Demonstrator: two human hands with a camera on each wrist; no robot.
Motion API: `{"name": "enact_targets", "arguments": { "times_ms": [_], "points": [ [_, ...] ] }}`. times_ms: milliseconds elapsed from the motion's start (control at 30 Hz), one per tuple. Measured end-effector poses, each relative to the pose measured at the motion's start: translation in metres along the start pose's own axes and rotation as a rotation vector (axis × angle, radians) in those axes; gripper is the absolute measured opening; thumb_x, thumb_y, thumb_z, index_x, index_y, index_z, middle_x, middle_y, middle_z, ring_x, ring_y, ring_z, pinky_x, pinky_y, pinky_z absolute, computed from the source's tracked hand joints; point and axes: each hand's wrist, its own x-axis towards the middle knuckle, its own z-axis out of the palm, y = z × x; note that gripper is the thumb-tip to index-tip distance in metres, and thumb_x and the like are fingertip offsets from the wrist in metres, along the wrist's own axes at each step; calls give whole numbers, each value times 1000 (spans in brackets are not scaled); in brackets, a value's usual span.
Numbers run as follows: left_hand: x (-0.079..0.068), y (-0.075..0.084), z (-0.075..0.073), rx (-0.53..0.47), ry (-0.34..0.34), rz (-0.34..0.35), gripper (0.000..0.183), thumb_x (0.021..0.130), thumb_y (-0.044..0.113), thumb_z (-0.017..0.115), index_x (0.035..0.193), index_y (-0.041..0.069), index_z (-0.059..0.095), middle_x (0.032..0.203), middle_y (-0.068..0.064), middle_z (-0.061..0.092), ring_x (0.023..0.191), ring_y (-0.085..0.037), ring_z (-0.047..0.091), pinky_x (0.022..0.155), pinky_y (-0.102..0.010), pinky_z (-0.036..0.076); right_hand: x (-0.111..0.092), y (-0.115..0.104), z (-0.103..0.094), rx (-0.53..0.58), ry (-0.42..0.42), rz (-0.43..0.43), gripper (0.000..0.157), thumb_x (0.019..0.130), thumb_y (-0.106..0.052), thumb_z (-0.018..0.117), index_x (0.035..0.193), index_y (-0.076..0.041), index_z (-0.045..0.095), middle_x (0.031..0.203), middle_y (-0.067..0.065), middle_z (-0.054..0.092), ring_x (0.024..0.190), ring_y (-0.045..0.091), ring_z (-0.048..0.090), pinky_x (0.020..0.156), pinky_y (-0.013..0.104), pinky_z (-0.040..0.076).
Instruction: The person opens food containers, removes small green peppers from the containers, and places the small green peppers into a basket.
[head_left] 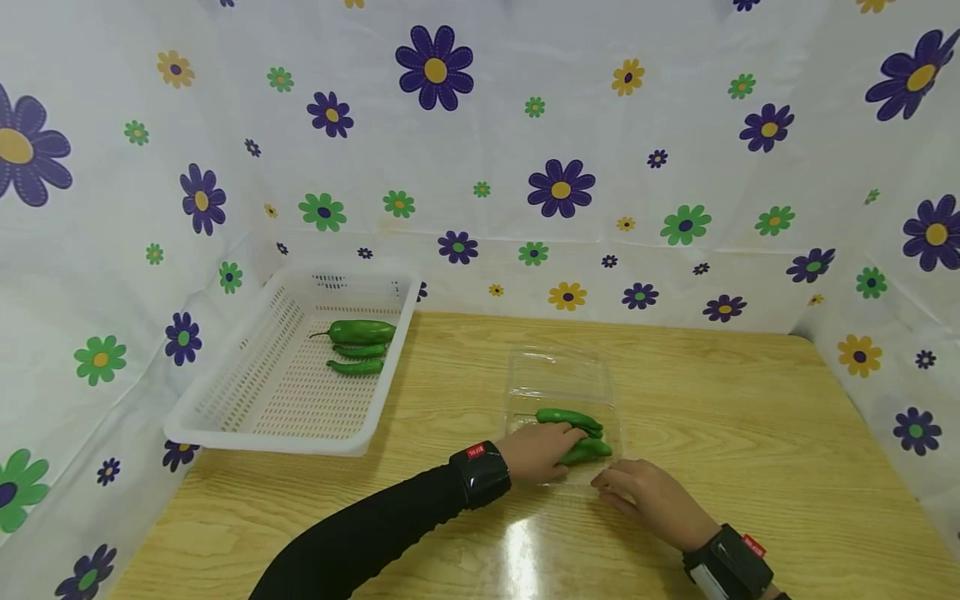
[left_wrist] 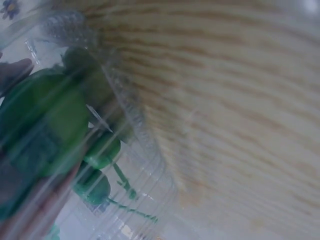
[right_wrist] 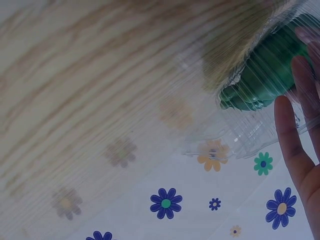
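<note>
A clear plastic box [head_left: 561, 375] with its lid folded back lies on the table, green chili peppers inside it. My left hand [head_left: 538, 452] reaches into the box and holds a green pepper [head_left: 588, 451] near its front side. Through the clear wall in the left wrist view, fingers show on both sides of that pepper [left_wrist: 47, 120]. Another long green pepper [head_left: 564, 416] lies just behind the hand. My right hand [head_left: 647, 497] is at the box's front right corner, its fingers [right_wrist: 286, 125] fairly straight along the clear wall in the right wrist view.
A white perforated plastic basket [head_left: 225, 437] stands at the table's left, with several green peppers [head_left: 360, 332] along its right side. A white flower-printed sheet [head_left: 480, 150] rises behind and beside the wooden table [head_left: 720, 400].
</note>
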Motion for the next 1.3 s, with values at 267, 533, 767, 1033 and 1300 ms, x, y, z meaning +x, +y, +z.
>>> {"name": "enact_targets", "arguments": {
  "times_ms": [267,533,767,1033,1300],
  "points": [
    [1,-2,1,-10,10,25,55,91,32,62,139,17,40,124,-3,56,107,-13,59,84,-25,51,1,0,0,10,-1,-2,22,74,-5,76,92,-14,69,86,-5,68,75,7,63,63,21,50],
    [4,-3,5,6,15,28,56,91,36,61,139,17,40,125,-4,55,109,-14,58,85,-26,51,1,0,0,-2,-8,6,21,74,-6,76,92,-14,69,86,-6,68,76,7,64,64,22,51],
    [6,-2,7,29,-1,21,56,92,38,59,139,15,39,124,-3,56,109,-14,58,87,-25,50,0,1,1,-9,-9,8,21,74,-7,76,92,-15,69,87,-6,68,77,7,64,65,23,51],
    [5,0,6,32,6,28,54,92,39,58,138,16,41,122,-2,56,106,-14,59,85,-24,50,0,1,0,-1,3,-3,21,74,-6,76,91,-14,69,86,-6,68,76,7,64,64,21,51],
    [4,0,5,6,14,27,52,91,37,60,137,18,43,120,-2,58,102,-11,60,79,-22,51,0,0,-1,6,-21,8,20,75,-6,76,92,-15,69,87,-5,68,76,7,64,65,22,51]
  ]
}}
